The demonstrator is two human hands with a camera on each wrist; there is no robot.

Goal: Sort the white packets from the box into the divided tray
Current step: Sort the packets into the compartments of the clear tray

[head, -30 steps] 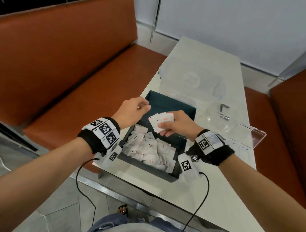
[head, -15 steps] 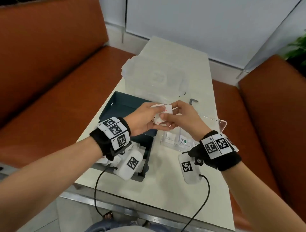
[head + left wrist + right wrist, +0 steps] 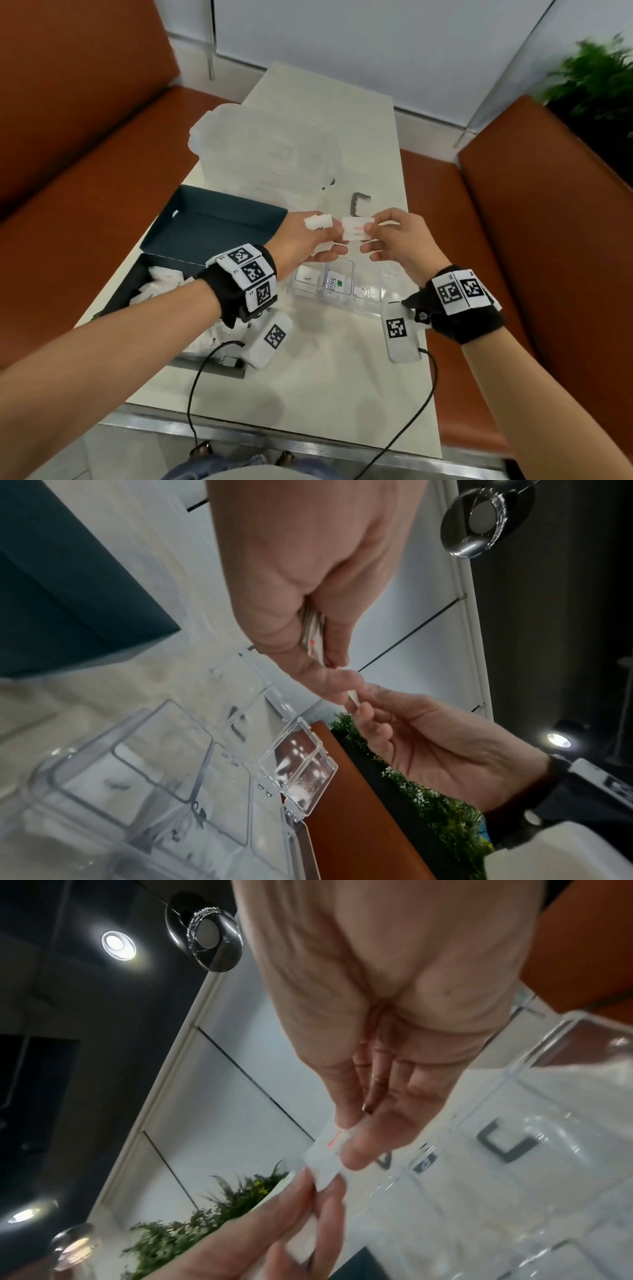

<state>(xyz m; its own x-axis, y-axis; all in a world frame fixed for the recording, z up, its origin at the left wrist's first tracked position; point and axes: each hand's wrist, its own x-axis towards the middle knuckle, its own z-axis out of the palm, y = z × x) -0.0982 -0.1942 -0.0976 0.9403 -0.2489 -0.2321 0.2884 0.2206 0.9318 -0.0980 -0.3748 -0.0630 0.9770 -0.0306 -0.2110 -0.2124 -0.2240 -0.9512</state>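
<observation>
My left hand (image 3: 334, 240) holds a small stack of white packets (image 3: 318, 222) above the clear divided tray (image 3: 342, 301). My right hand (image 3: 371, 233) pinches one white packet with red print (image 3: 356, 231) by its right end. In the right wrist view that packet (image 3: 329, 1153) is also pinched at its other end by the left hand's fingers (image 3: 308, 1204). The left wrist view shows packet edges (image 3: 313, 639) inside the curled left hand (image 3: 329, 656). The dark teal box (image 3: 215, 222) on the left holds several white packets (image 3: 161, 284). One green-printed packet (image 3: 334, 284) stands in a tray compartment.
A large clear plastic container (image 3: 267, 154) stands behind the box. A small dark bracket (image 3: 359, 202) lies behind the hands. Orange bench seats (image 3: 513, 240) flank the narrow white table (image 3: 325, 370). A plant (image 3: 596, 78) is at the far right.
Both hands moved from over the box to above the tray. The right hand's packets went into the left hand, and the right hand now draws one packet a little to the right.
</observation>
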